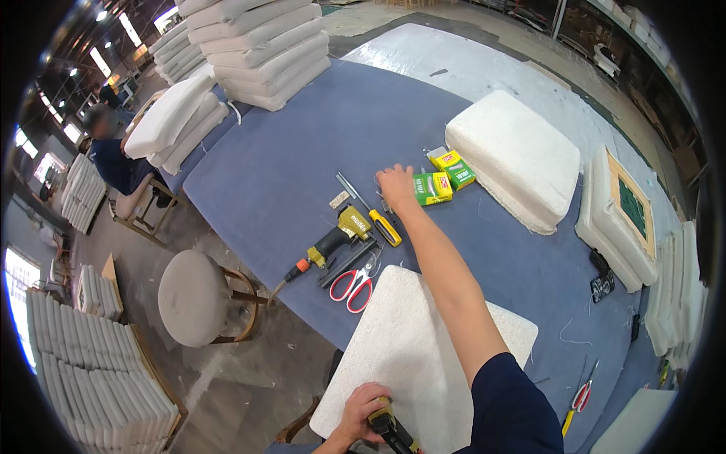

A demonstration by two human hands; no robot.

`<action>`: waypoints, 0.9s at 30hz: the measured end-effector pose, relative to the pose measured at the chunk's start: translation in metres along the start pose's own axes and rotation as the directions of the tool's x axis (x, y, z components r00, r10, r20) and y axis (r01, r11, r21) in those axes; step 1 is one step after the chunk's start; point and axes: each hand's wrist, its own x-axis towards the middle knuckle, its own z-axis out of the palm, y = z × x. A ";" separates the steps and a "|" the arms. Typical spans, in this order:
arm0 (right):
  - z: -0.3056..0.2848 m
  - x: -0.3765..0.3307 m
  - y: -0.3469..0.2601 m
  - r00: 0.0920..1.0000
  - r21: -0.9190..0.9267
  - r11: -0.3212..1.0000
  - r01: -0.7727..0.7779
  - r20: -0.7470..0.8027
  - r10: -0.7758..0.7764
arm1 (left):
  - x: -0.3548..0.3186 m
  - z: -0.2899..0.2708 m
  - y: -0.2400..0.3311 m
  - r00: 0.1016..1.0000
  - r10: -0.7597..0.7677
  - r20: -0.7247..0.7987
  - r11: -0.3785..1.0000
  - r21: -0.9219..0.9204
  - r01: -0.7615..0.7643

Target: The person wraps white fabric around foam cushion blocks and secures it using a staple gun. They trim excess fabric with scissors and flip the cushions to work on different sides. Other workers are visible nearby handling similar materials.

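Observation:
My left hand (pixel 366 413) is closed around an olive and black staple gun (pixel 389 430) at the near edge of a white upholstered cushion (pixel 389 348). Across the cushion, my right arm stretches forward to the blue-covered table. My right hand (pixel 397 186) is down by the left end of a green and yellow box (pixel 432 188), fingers curled; what they pinch, if anything, is hidden. A second, similar box (pixel 454 168) lies just behind. Left of my forearm are a yellow-handled screwdriver (pixel 386 228), another olive air gun (pixel 349 227) with a hose, and red-handled scissors (pixel 355 286).
Thick white cushions (pixel 514 159) lie at the right, near a black tool (pixel 602 277) and more scissors (pixel 581 397). A tall cushion stack (pixel 257 53) stands at the far left. A round stool (pixel 193 297) is beside the table. A person (pixel 121 159) sits farther off.

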 end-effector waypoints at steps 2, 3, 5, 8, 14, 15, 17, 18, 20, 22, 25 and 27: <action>-0.016 -0.019 -0.013 0.989 0.230 0.973 -0.005 -0.141 0.039 | -0.004 0.000 0.003 1.000 -0.015 0.015 1.000 0.005 0.015; -0.031 -0.033 -0.017 0.978 0.331 0.944 0.002 -0.198 0.068 | -0.005 0.000 0.004 1.000 -0.009 0.009 1.000 0.008 0.009; -0.077 -0.089 -0.037 0.984 0.567 0.822 0.058 -0.173 0.050 | -0.007 0.001 0.002 0.999 -0.007 -0.033 1.000 0.013 0.007; -0.181 -0.212 -0.043 0.993 0.779 0.627 -0.007 -0.067 0.094 | -0.013 0.007 -0.008 0.999 -0.045 0.028 0.998 0.045 0.044; -0.298 -0.431 -0.108 0.960 0.766 0.613 -0.192 0.017 0.280 | -0.007 0.017 -0.001 0.984 0.075 -0.164 0.997 0.046 -0.069; -0.304 -0.455 -0.121 0.946 0.761 0.601 -0.245 0.052 0.319 | -0.006 0.016 0.005 0.983 0.089 -0.163 0.995 0.057 -0.081; -0.314 -0.489 -0.143 0.917 0.760 0.566 -0.319 0.098 0.386 | -0.005 0.018 0.009 0.986 0.074 -0.149 0.995 0.076 -0.063; -0.313 -0.499 -0.152 0.934 0.744 0.616 -0.260 0.031 0.356 | -0.003 0.016 0.010 0.986 0.082 -0.142 0.993 0.097 -0.069; -0.308 -0.506 -0.166 0.930 0.726 0.652 -0.216 -0.051 0.365 | -0.002 0.017 0.016 0.987 0.068 -0.144 0.993 0.105 -0.053; -0.300 -0.506 -0.174 0.916 0.709 0.665 -0.236 -0.067 0.396 | 0.000 0.017 0.023 0.986 0.049 -0.160 0.994 0.107 -0.032; -0.311 -0.498 -0.174 0.938 0.597 0.778 -0.197 -0.115 0.326 | -0.002 0.017 0.026 0.986 0.018 -0.164 0.994 0.108 0.000; -0.304 -0.505 -0.173 0.928 0.692 0.682 -0.237 -0.047 0.371 | -0.005 0.017 0.029 0.987 -0.011 -0.162 0.994 0.103 0.028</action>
